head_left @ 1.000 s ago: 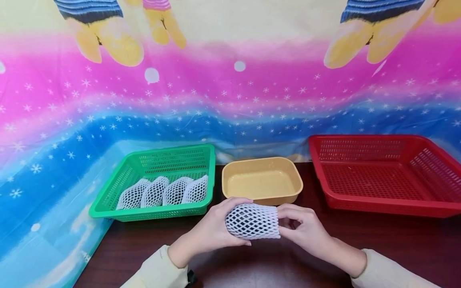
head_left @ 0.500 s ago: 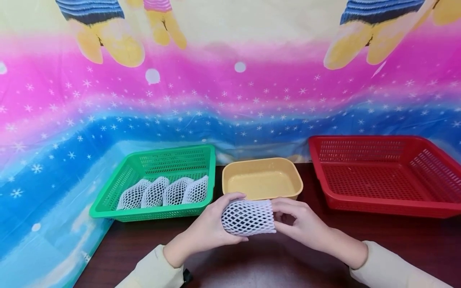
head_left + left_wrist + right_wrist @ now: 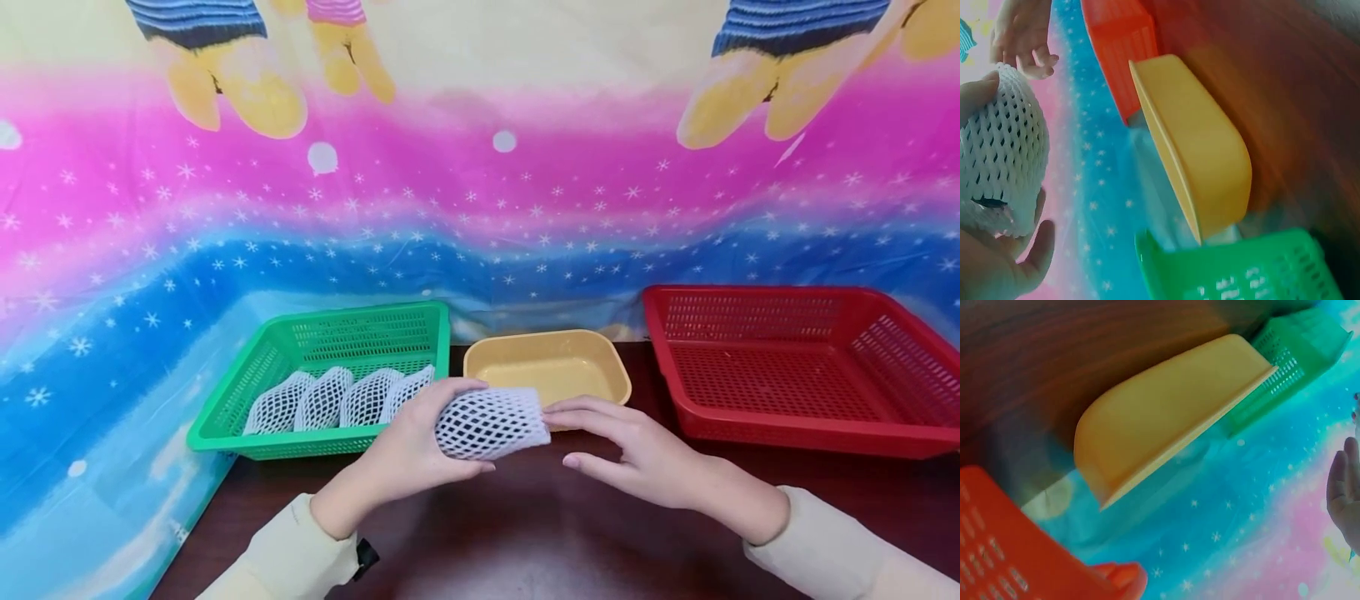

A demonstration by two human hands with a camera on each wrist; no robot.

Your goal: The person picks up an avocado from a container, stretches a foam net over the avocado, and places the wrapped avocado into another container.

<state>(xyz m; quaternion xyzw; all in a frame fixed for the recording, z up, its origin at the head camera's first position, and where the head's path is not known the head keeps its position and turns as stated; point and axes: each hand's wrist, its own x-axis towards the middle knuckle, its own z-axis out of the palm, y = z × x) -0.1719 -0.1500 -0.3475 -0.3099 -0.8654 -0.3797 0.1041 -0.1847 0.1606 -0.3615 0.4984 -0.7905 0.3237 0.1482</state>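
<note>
In the head view, my left hand (image 3: 401, 442) grips a white foam net sleeve (image 3: 491, 423) round its left end, thumb and fingers on opposite sides. Something dark shows through the mesh; its kind is hidden. My right hand (image 3: 645, 454) is beside the sleeve's right end, its fairly straight fingertips right at that end and the thumb apart below. In the left wrist view, the sleeve (image 3: 1010, 137) bulges between the left thumb and fingers. Several similar net-covered things (image 3: 322, 400) lie side by side in a green basket (image 3: 225, 408).
A yellow tub (image 3: 622, 387) stands behind the hands, between the green basket and a larger red basket (image 3: 810, 425) on the right. All stand on a dark brown table (image 3: 540, 533). A printed cloth (image 3: 487, 192) hangs behind them.
My left hand has carried the sleeve left and slightly up, toward the green basket. The right hand's fingers have straightened, and its thumb has come away from the sleeve's end.
</note>
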